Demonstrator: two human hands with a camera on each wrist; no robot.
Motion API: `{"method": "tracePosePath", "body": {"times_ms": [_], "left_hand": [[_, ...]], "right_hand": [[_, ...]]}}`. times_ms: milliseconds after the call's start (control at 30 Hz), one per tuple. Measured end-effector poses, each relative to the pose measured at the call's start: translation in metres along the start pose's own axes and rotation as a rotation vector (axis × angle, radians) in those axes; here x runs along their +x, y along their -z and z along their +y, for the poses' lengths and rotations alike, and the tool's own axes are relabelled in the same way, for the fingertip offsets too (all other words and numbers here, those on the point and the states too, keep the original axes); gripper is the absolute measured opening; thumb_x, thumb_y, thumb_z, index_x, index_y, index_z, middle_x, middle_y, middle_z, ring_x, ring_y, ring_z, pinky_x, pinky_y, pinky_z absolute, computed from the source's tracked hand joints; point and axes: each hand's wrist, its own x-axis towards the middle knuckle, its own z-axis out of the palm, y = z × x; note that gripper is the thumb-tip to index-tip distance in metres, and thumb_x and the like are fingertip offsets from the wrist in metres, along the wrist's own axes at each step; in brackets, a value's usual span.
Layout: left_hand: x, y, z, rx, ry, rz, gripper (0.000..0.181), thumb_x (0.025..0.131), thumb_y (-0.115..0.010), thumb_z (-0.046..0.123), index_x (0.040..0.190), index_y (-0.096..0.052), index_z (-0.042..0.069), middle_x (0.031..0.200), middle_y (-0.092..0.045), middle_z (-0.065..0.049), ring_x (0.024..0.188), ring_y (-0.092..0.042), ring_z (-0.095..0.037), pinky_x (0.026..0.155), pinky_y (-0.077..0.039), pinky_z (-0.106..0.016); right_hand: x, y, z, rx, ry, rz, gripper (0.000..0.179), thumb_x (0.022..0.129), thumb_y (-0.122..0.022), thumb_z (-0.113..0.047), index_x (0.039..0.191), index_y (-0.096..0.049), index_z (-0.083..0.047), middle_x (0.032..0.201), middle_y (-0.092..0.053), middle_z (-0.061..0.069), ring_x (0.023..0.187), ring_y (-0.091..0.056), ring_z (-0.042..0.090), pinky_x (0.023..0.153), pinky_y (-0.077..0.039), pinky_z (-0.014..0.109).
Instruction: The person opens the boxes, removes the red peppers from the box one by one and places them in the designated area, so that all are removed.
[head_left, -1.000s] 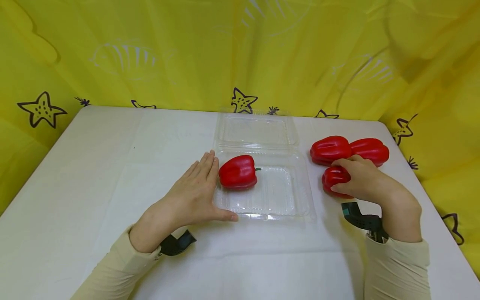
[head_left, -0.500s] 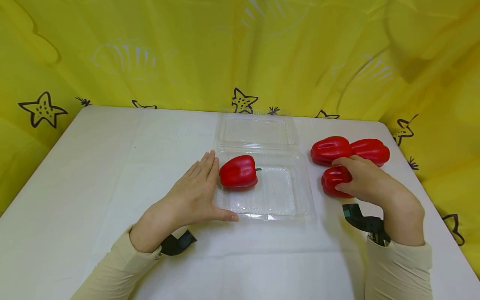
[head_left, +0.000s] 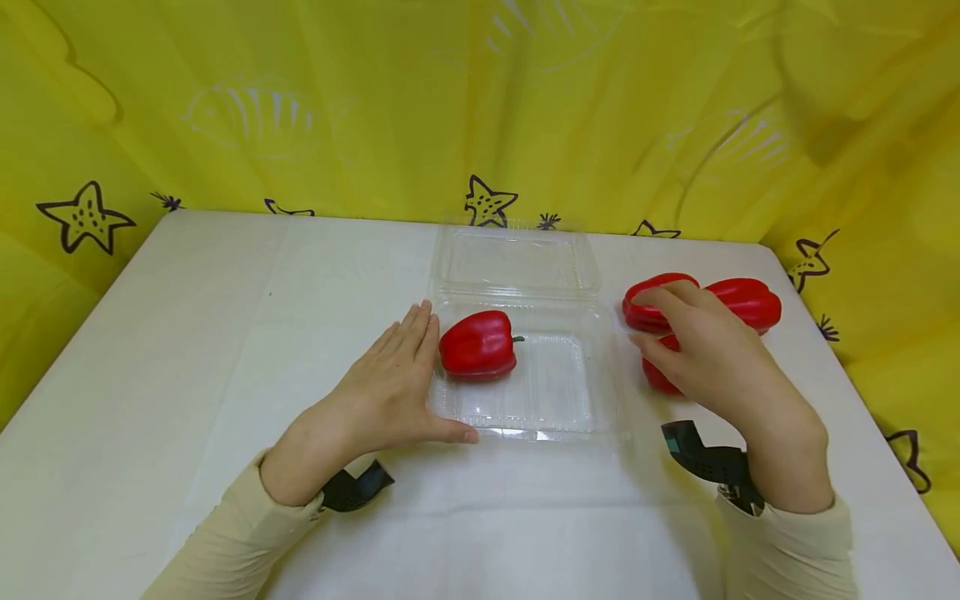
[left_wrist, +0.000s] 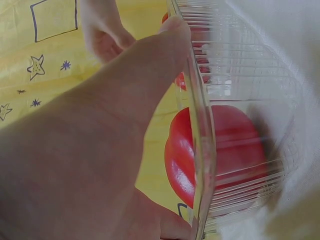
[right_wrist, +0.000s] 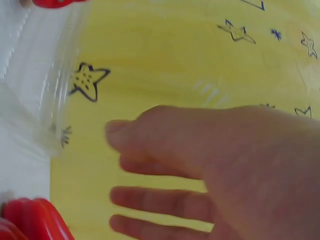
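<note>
A clear plastic clamshell container (head_left: 555, 392) lies with its lid folded back on the table. One red bell pepper (head_left: 477, 346) sits at its left end, green stem pointing right. My left hand (head_left: 390, 387) rests along the container's left side, fingers straight and thumb at the front rim; the left wrist view shows the thumb (left_wrist: 176, 37) touching the rim. My right hand (head_left: 712, 354) hovers over a red bell pepper (head_left: 657, 379) right of the container, partly hiding it. Nothing is between its extended fingers in the right wrist view.
Behind the right hand lie two more red bell peppers, one on the left (head_left: 645, 318) and one on the right (head_left: 748, 302). The open lid (head_left: 517, 258) reaches the table's back edge. A yellow patterned curtain (head_left: 360, 108) surrounds the white table (head_left: 187, 350).
My right hand has let go of the front pepper and risen, moving slightly left with its fingers spread apart. My left hand and the container have stayed put.
</note>
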Motion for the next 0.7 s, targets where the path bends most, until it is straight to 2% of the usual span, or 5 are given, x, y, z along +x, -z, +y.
{"method": "tracePosePath", "body": {"times_ms": [200,333,467,700], "left_hand": [[0.000,0.000,0.000,0.001,-0.003,0.002,0.134,0.067,-0.072,0.077,0.156,-0.014,-0.005,0.166,-0.007,-0.020,0.155,-0.006,-0.035,0.126,-0.015,-0.049],[0.001,0.001,0.000,0.000,-0.002,0.000,0.134,0.067,-0.071,0.077,0.156,-0.014,-0.005,0.166,-0.007,-0.020,0.155,-0.006,-0.035,0.126,-0.015,-0.049],[0.001,0.001,0.000,-0.007,0.008,-0.009,0.135,0.067,-0.072,0.078,0.156,-0.013,-0.005,0.166,-0.006,-0.019,0.155,-0.005,-0.034,0.126,-0.015,-0.049],[0.001,0.000,-0.001,-0.005,0.005,-0.006,0.135,0.067,-0.071,0.078,0.156,-0.014,-0.005,0.166,-0.006,-0.020,0.155,-0.006,-0.035,0.125,-0.016,-0.049]], "right_hand": [[0.007,-0.011,-0.024,0.028,0.148,0.153,0.036,0.087,-0.073,-0.013,0.121,-0.064,-0.005,0.121,-0.062,0.016,0.111,-0.057,0.034,0.083,-0.058,0.054],[0.012,-0.022,-0.040,0.027,0.208,0.193,0.038,0.087,-0.074,-0.013,0.122,-0.063,-0.007,0.123,-0.061,0.013,0.111,-0.059,0.031,0.078,-0.061,0.048],[0.015,-0.035,-0.054,0.042,0.263,0.168,0.044,0.086,-0.076,-0.016,0.126,-0.062,-0.007,0.128,-0.059,0.013,0.117,-0.058,0.031,0.083,-0.061,0.046],[0.019,-0.051,-0.072,0.040,0.305,0.112,0.052,0.085,-0.077,-0.021,0.132,-0.059,-0.009,0.138,-0.054,0.015,0.129,-0.051,0.032,0.098,-0.055,0.047]]}}
